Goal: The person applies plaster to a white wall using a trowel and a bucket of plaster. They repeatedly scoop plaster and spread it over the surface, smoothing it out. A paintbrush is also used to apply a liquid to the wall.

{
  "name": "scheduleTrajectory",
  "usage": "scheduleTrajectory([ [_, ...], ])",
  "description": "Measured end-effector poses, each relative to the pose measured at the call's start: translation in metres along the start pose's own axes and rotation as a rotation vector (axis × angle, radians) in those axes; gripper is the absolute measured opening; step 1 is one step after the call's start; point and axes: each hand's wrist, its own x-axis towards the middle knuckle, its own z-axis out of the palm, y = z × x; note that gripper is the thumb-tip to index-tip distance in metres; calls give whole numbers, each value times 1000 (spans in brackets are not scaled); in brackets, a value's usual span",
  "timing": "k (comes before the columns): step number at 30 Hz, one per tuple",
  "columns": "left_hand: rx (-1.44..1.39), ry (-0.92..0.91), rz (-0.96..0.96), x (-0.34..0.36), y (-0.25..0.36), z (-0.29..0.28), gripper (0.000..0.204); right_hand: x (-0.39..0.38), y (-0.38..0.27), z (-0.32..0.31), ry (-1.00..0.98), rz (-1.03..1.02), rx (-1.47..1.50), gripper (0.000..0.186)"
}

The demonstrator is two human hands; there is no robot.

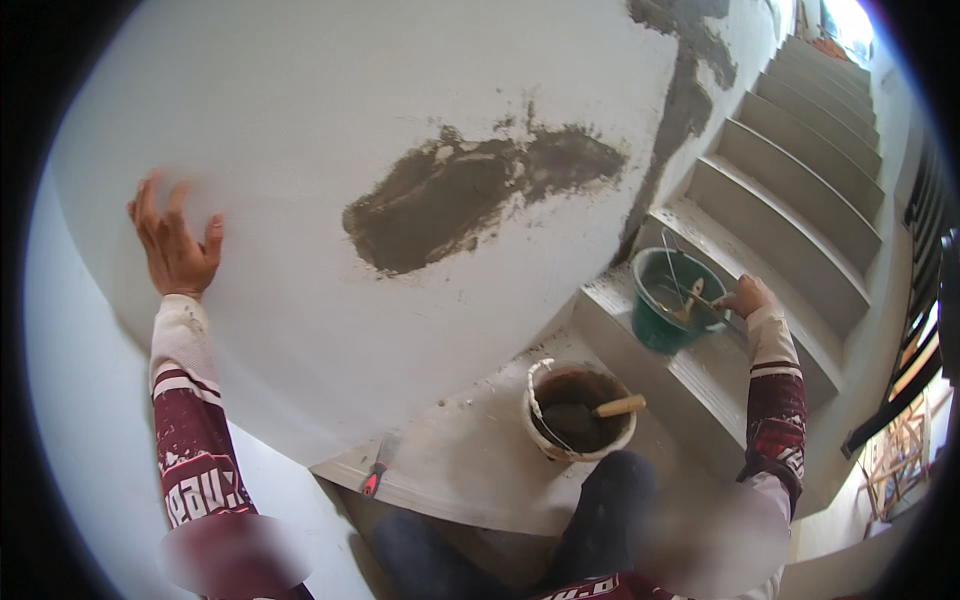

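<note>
My left hand has its fingers spread against the white wall, to the left of a dark grey plaster patch. My right hand is closed on a thin metal tool at the rim of the green bucket, which stands on a step and has a paintbrush inside. Below it, a white bucket of grey mix holds a wooden-handled tool. A red-and-black handled scraper lies on the landing to the left.
Stairs curve upward at the right, beside more grey patching on the wall. A black railing runs down the far right edge. My bent legs are over the landing at the bottom.
</note>
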Motion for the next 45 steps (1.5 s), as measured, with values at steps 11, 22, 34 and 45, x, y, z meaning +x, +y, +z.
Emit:
scheduleTrajectory([
  [11,-19,22,-19,0,8,4,50,-34,125,139,-167,-273,1343,28],
  [22,-13,33,16,-2,5,2,51,-65,46,176,380,-308,1113,35],
  [34,-14,-14,-45,-3,5,-1,52,-141,-290,69,99,-313,1849,35],
  [45,-9,-33,-46,-5,6,0,53,-130,-431,114,671,-413,1386,33],
])
